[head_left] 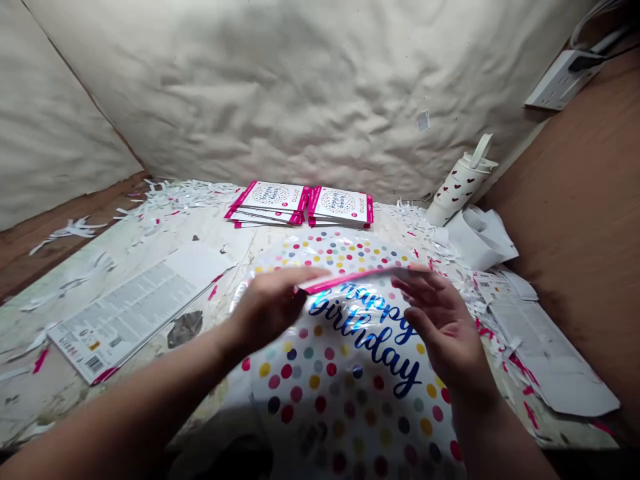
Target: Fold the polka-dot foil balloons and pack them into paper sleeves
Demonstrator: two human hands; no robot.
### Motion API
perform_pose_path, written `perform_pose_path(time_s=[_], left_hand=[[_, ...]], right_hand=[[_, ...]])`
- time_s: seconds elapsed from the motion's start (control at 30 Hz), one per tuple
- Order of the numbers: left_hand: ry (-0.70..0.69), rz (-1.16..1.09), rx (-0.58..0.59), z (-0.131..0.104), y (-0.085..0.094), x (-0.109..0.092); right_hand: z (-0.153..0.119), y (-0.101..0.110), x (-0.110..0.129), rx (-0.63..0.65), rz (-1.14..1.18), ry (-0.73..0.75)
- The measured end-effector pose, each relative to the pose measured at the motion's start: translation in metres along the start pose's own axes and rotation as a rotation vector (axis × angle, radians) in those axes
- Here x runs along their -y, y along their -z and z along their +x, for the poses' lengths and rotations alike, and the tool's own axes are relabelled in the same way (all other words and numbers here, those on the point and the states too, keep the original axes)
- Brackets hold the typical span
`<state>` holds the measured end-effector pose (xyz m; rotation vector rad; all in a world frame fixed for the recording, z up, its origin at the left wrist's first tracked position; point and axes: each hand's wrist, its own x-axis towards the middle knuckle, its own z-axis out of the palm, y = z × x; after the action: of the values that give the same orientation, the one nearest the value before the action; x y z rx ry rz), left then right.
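A flat, pink-edged packet (350,280) is seen edge-on above a white balloon (345,373) with coloured dots and blue "happy birthday" lettering. My left hand (273,303) is closed on the packet's left end, fingers partly blurred. At the right end, my right hand (440,317) has its fingers curled under and against the packet, the thumb apart below. The balloon lies flat on the table beneath both hands, its lower part in shadow. Behind it are two piles of pink and white packets, a left pile (273,200) and a right pile (341,204).
Printed card sleeves (135,313) lie at the left, and more flat card (545,353) at the right. Paper shreds (185,197) litter the table edges. A cream tumbler with hearts (457,190) stands at the back right, beside crumpled white paper (480,237). A socket strip (563,80) hangs above.
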<state>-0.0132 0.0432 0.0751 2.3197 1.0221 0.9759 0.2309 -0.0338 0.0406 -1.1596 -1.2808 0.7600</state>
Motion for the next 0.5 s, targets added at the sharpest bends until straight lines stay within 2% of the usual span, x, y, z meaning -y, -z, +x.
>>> perform_pose_path(time_s=[0.07, 0.1, 0.13, 0.2, 0.3, 0.33, 0.4, 0.5], left_hand=[[-0.007, 0.305, -0.207, 0.026, 0.012, 0.04], [0.041, 0.432, -0.237, 0.042, 0.019, 0.062], [0.103, 0.524, -0.202, 0.059, 0.025, 0.084], [0.271, 0.628, -0.018, 0.091, 0.03, 0.126], [0.373, 0.612, 0.124, 0.123, 0.023, 0.167], [0.391, 0.595, 0.138, 0.13, 0.019, 0.173], [0.428, 0.562, 0.141, 0.138, 0.011, 0.172], [0.411, 0.446, 0.108, 0.137, 0.001, 0.138]], right_hand=[[0.0, 0.012, -0.009, -0.041, -0.037, -0.053], [-0.002, 0.018, -0.014, -0.066, -0.069, -0.09], [-0.005, 0.023, -0.02, -0.08, -0.11, -0.131], [-0.014, 0.032, -0.03, -0.044, -0.216, -0.201], [-0.033, 0.041, -0.035, 0.091, -0.444, -0.193], [-0.04, 0.044, -0.034, 0.143, -0.541, -0.161], [-0.057, 0.049, -0.027, 0.28, -0.738, -0.068], [-0.088, 0.056, -0.014, 0.629, -0.955, 0.122]])
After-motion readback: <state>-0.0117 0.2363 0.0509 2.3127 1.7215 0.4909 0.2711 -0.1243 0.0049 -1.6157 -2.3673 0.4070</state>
